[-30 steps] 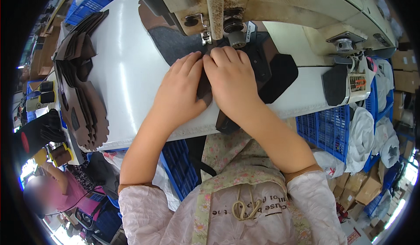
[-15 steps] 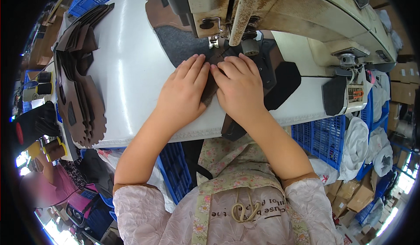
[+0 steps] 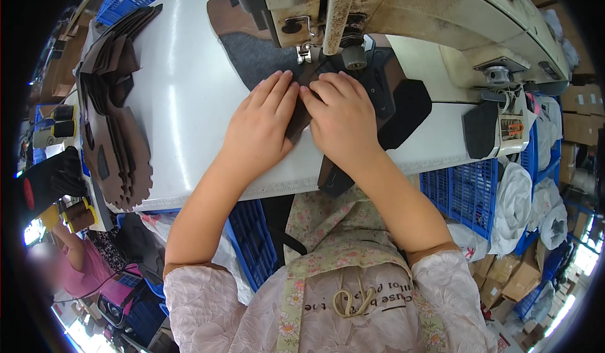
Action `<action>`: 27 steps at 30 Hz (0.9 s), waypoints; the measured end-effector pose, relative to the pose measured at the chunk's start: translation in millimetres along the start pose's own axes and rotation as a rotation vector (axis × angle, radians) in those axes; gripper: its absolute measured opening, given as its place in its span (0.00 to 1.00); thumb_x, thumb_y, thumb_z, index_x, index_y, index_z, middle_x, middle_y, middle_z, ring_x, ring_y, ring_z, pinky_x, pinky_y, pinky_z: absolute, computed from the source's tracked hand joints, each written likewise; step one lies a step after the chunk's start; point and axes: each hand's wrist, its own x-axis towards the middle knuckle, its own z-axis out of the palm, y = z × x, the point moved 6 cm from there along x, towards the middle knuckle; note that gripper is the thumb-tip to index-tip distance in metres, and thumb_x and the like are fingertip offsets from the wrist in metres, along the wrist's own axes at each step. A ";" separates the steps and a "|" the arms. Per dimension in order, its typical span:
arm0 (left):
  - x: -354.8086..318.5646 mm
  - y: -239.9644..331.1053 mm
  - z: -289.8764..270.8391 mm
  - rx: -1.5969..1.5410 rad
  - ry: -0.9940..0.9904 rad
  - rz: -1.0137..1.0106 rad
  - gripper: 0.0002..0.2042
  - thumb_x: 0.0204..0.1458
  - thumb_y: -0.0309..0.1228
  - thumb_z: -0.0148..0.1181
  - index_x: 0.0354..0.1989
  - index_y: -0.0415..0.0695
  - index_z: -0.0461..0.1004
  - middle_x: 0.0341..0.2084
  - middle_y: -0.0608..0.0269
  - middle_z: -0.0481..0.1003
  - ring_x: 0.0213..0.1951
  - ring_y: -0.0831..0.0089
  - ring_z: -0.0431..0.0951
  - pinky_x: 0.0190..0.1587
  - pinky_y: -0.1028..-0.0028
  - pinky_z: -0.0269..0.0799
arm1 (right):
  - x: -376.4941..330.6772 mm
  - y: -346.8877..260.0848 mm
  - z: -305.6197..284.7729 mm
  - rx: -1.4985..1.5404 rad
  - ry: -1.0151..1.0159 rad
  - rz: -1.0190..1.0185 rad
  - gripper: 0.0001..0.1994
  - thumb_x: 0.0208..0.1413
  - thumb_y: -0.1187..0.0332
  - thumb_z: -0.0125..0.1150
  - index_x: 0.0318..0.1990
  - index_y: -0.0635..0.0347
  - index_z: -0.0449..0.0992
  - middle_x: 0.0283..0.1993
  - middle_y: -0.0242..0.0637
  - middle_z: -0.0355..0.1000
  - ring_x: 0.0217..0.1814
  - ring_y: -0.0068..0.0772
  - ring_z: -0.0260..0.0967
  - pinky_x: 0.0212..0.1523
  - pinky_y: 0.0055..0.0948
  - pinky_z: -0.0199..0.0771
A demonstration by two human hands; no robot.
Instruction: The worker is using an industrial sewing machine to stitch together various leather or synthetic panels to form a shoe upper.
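Observation:
Below the needle area of an industrial sewing machine [image 3: 406,16], both hands rest on a dark brown, leather-like workpiece [image 3: 299,119]. My left hand [image 3: 261,123] lies flat on its left part, fingers stretched toward the metal presser foot [image 3: 304,54]. My right hand [image 3: 342,117] presses on the right part, its fingers slightly bent and close to the left fingertips. Their thumbs are mostly hidden. A dark grey felt-like section [image 3: 252,58] and a brown scalloped section [image 3: 236,13] extend to the left. Black shaped panels [image 3: 409,110] lie right of my right hand.
Stacked brown cut pieces [image 3: 116,120] hang over the left side of the white table [image 3: 183,101]. Thread spools [image 3: 63,120] stand farther left. Blue crates [image 3: 463,195] and white plastic bags [image 3: 512,205] are below right. A person in pink [image 3: 94,268] sits lower left.
The hands and the workpiece have shifted very slightly in the picture, along with the machine. Both hands stay flat on the workpiece near the presser foot.

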 end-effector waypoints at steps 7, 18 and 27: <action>3.7 -4.8 4.1 -0.011 0.001 -0.023 0.34 0.33 0.20 0.55 0.58 0.34 0.67 0.62 0.47 0.65 0.66 0.54 0.62 0.64 0.61 0.63 | 4.4 2.0 2.5 -0.025 -0.014 0.006 0.12 0.50 0.71 0.57 0.41 0.63 0.81 0.40 0.37 0.74 0.52 0.39 0.69 0.60 0.42 0.67; 12.3 -17.3 6.4 -0.043 0.015 -0.016 0.30 0.38 0.24 0.59 0.57 0.33 0.68 0.61 0.45 0.67 0.65 0.52 0.63 0.64 0.60 0.64 | 9.1 3.9 8.9 -0.065 0.006 0.013 0.13 0.50 0.70 0.55 0.42 0.63 0.80 0.39 0.35 0.72 0.50 0.37 0.69 0.62 0.41 0.66; 16.4 -21.0 5.4 -0.050 -0.004 0.004 0.28 0.45 0.28 0.61 0.57 0.34 0.68 0.61 0.45 0.66 0.66 0.51 0.63 0.65 0.61 0.62 | 10.1 6.4 10.7 -0.064 0.018 0.019 0.13 0.50 0.70 0.56 0.42 0.64 0.80 0.39 0.36 0.72 0.49 0.38 0.68 0.62 0.41 0.66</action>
